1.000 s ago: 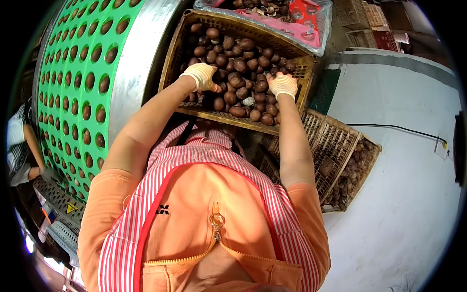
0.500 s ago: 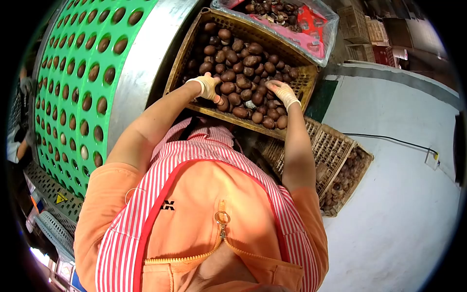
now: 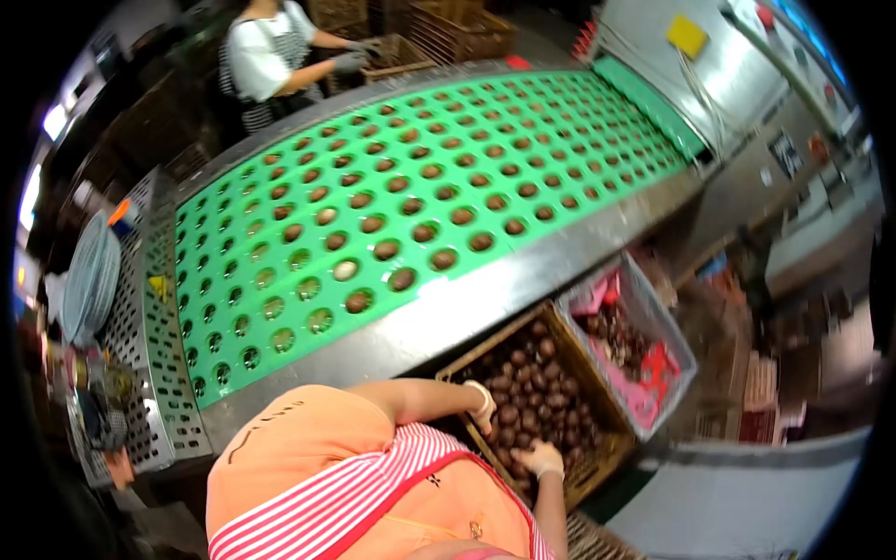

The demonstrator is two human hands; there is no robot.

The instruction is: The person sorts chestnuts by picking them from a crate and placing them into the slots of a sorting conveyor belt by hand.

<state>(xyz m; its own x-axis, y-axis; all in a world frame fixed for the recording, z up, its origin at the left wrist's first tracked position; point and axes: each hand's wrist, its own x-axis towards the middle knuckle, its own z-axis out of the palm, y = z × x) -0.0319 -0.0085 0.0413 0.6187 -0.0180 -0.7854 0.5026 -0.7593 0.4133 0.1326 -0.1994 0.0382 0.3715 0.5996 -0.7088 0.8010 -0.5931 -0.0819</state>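
Observation:
A yellow-brown crate [image 3: 611, 459] full of round brown things [image 3: 537, 387] stands by the green belt's metal edge. At the crate's left side is my left hand [image 3: 483, 407], in a pale glove, at the near edge of the brown things; its fingers are partly hidden and blurred. My right hand [image 3: 539, 458], gloved too, lies on the brown things near the crate's front, with fingers apart and bare fingertips showing. The green belt [image 3: 373, 252] holds rows of brown pieces in its round pockets, with a few pale ones at the left.
Beyond the belt a person [image 3: 271, 56] with dark gloves reaches to a basket [image 3: 399, 58]. A lined bin [image 3: 686, 359] with brown scraps and red and pink wrappers adjoins the crate. Perforated metal [image 3: 163, 373] and a pale blue basket [image 3: 91, 280] are at the left.
The view has swung left and up, so the whole belt and the person beyond it show. Both my hands remain at the crate, now lower in view.

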